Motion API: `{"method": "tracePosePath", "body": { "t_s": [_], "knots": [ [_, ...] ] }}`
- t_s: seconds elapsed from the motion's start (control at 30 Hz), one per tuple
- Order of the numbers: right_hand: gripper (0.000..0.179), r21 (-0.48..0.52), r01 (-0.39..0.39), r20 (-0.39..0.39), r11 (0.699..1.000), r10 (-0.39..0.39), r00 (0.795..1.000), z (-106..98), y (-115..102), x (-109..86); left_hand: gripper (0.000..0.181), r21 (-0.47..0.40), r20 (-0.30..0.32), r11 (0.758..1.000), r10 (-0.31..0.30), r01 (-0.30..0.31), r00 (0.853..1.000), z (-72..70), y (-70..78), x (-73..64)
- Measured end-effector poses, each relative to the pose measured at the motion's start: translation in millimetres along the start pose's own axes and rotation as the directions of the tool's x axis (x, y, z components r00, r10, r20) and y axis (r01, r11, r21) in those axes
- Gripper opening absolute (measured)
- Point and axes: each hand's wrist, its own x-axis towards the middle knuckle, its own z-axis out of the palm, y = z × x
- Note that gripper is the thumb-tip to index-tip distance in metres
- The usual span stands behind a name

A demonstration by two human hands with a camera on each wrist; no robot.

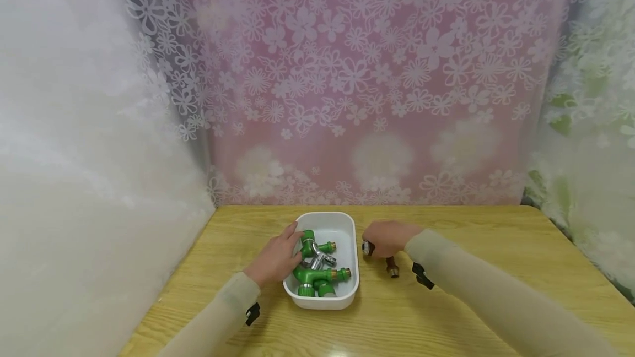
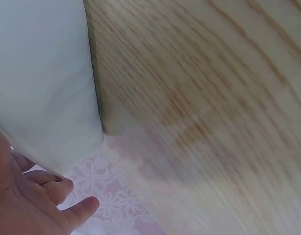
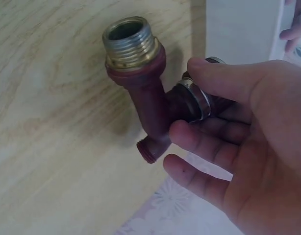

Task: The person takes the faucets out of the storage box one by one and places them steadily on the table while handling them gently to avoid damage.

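Note:
My right hand (image 1: pixel 389 237) grips a dark red faucet (image 3: pixel 151 105) at its knob end, just right of the white tub (image 1: pixel 321 304). In the right wrist view, the faucet's brass-threaded inlet points up, and a smaller threaded outlet sticks out below. Thumb and fingers lie round the knob end, with the last fingers spread loosely. My left hand (image 1: pixel 275 255) rests at the tub's left rim, its fingers extended over the edge. Inside the tub lie several green faucets (image 1: pixel 315 275) and a chrome faucet (image 1: pixel 319 259), partly overlapping one another.
The tub stands on a wood-grain table (image 1: pixel 407 324). A pink floral curtain (image 1: pixel 367 98) hangs behind the table's far edge. Whitish sheeting (image 1: pixel 89 153) borders the left side, and a leaf-patterned curtain (image 1: pixel 590 169) the right.

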Motion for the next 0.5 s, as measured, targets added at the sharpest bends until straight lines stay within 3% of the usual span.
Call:
{"method": "tracePosePath", "body": {
  "t_s": [0.23,0.33,0.5],
  "knots": [
    [0.014,0.038,-0.019,-0.019,0.999,0.020,1.000,13,2,10.9,0.053,-0.001,0.001,1.000,-0.007,0.007,1.000,1.9,-0.5,-0.8],
    [0.016,0.025,-0.008,-0.061,1.000,0.009,0.998,15,4,12.7,0.052,-0.013,-0.017,1.000,-0.003,0.003,1.000,-0.8,0.2,0.3],
    [0.013,0.015,0.008,-0.126,1.000,-0.006,0.992,20,7,11.1,0.055,-0.016,0.010,0.999,-0.030,0.030,1.000,-3.3,3.5,-0.5]
  ]
}}
